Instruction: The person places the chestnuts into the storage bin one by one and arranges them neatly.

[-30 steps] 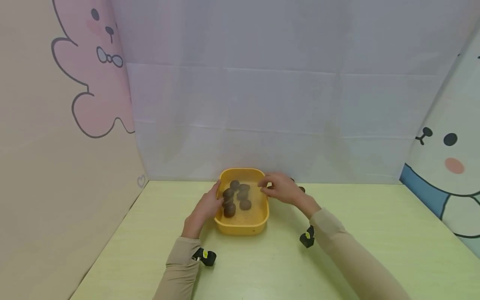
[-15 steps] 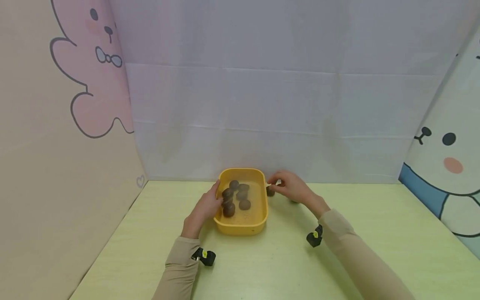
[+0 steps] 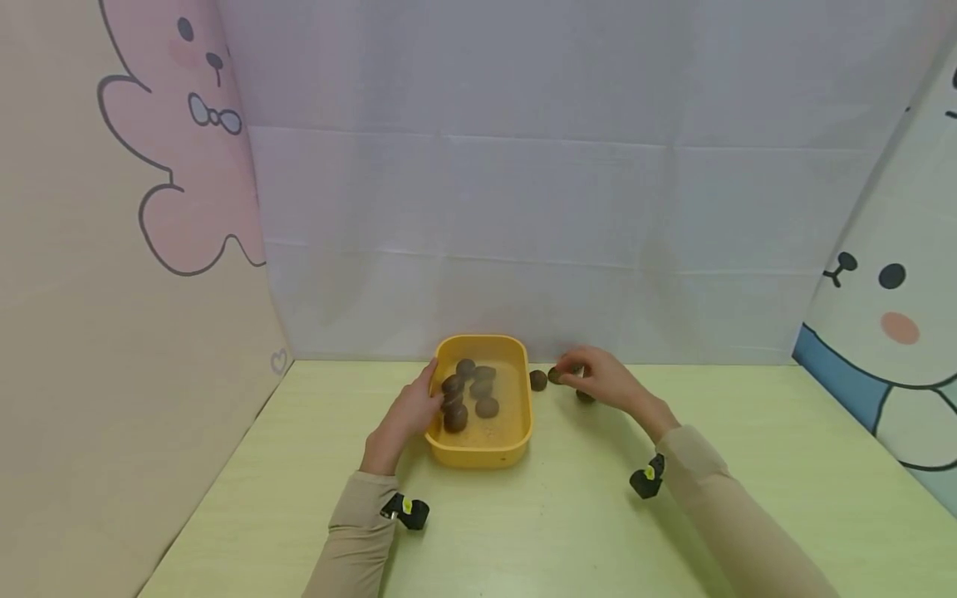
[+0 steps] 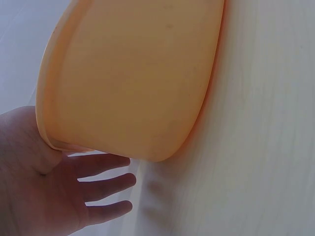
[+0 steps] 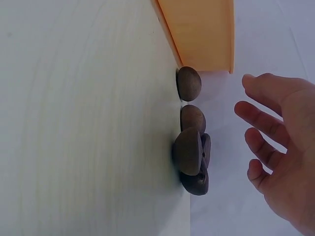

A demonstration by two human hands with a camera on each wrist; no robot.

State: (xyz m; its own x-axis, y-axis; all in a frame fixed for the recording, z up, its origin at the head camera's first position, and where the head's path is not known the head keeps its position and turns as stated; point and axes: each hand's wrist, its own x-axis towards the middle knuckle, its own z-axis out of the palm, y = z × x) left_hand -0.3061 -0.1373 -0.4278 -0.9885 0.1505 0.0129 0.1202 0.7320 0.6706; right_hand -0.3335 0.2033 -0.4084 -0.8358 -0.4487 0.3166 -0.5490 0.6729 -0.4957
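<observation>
A yellow plastic tub [image 3: 478, 457] stands against the back wall, holding several dark brown domed pieces [image 3: 487, 407] that look like mushroom caps. My left hand [image 3: 407, 411] grips its left rim. In the left wrist view the thumb goes over the rim of the tub [image 4: 128, 88] and the other fingers spread outside it. Right of the tub, several more mushroom caps [image 5: 188, 151] lie on the table along the wall, some touching one another. My right hand [image 3: 601, 380] hovers near these, fingers loosely bent and holding nothing; the right wrist view shows a gap between it and them.
The pale yellow-green tabletop [image 3: 538, 523] extends in front of the tub and to both sides. A white cloth wall [image 3: 463, 208] rises right behind the tub. Printed side panels stand at left [image 3: 209, 332] and right [image 3: 890, 349].
My right hand has moved rightward from over the tub's right rim to the loose mushroom caps, uncovering the one beside the tub. The left hand has stayed on the rim.
</observation>
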